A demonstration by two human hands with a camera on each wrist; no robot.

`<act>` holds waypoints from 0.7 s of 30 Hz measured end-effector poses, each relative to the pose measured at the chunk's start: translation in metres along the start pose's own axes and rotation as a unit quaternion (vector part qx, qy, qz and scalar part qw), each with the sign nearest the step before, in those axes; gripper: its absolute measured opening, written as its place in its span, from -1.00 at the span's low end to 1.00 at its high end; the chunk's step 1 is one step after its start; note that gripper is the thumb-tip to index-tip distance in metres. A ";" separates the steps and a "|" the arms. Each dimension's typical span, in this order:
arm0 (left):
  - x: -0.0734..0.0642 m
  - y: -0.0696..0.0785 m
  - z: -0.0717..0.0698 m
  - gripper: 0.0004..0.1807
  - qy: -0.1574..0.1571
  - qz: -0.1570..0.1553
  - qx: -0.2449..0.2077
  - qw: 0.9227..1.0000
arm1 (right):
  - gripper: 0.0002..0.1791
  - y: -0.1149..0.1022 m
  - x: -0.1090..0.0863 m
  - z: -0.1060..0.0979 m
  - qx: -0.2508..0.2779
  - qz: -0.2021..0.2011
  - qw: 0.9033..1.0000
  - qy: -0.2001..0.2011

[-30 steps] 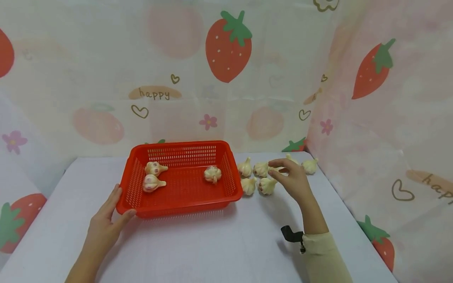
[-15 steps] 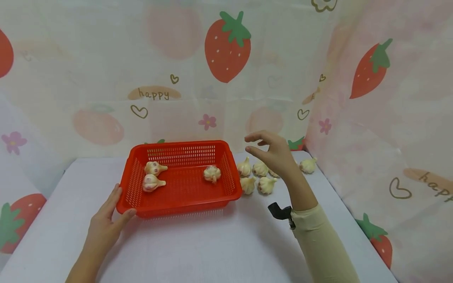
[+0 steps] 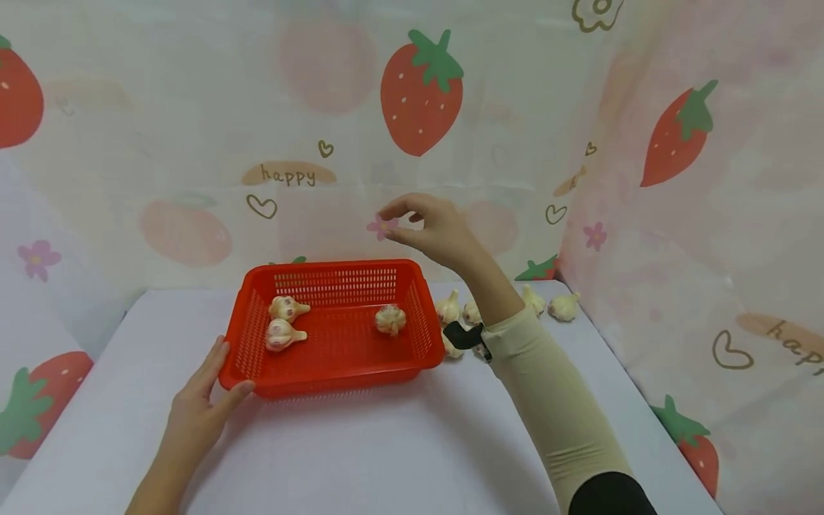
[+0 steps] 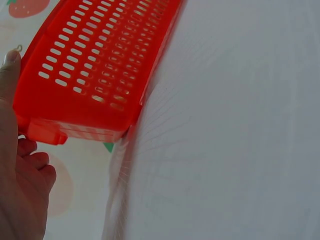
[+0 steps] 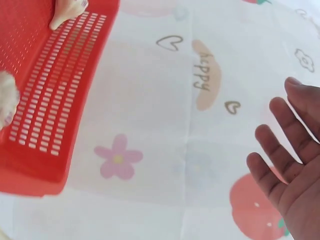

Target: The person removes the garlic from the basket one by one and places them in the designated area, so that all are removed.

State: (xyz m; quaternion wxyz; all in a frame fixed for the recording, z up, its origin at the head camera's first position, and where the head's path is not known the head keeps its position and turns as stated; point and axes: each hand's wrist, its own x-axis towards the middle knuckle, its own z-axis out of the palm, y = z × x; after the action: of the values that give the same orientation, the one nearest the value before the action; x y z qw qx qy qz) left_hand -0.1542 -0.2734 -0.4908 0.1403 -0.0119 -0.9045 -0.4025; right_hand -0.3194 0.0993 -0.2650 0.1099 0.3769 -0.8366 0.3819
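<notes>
My left hand [image 3: 198,415] grips the near left corner of a red plastic basket [image 3: 335,374]. The left wrist view shows the thumb at the basket's rim and the other fingers curled below it. Inside the basket, two garlic bulbs lie together at the left, the upper one [image 3: 287,308] just behind the lower one [image 3: 283,335]. A third garlic bulb [image 3: 390,320] sits near the right wall. Above the basket's back right corner, my right hand [image 3: 438,230] is raised in the air with loosely bent fingers and nothing held. Its spread fingers [image 5: 280,160] show in the right wrist view.
Several more garlic bulbs are on the white table [image 3: 360,458] to the right of the basket, one [image 3: 563,307] at the far right edge. My right forearm hides part of that group. A strawberry-printed sheet [image 3: 515,107] hangs along the back and right side.
My right hand has risen from over the loose garlic bulbs and moved left, above the basket's back right corner. The left hand, basket and garlic inside stay as they were.
</notes>
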 end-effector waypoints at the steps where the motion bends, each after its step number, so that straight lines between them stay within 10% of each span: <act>1: 0.000 0.000 -0.001 -0.05 0.001 0.002 0.000 1.000 | -0.73 0.000 0.007 0.004 0.007 -0.002 1.000 -0.006; 10: 0.000 -0.001 -0.003 -0.06 0.000 0.005 -0.010 1.000 | -0.72 0.007 0.054 0.053 0.016 -0.005 0.996 -0.082; 21: 0.000 -0.002 -0.002 -0.05 -0.009 -0.008 -0.011 1.000 | -0.73 0.033 0.067 0.119 0.014 0.036 0.979 -0.202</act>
State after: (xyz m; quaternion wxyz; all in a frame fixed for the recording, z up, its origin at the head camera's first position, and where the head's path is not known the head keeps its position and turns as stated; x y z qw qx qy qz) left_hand -0.1540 -0.2758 -0.4910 0.1292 -0.0101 -0.9012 -0.4136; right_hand -0.3773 -0.0092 -0.3328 -0.0804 0.4176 -0.8490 0.3136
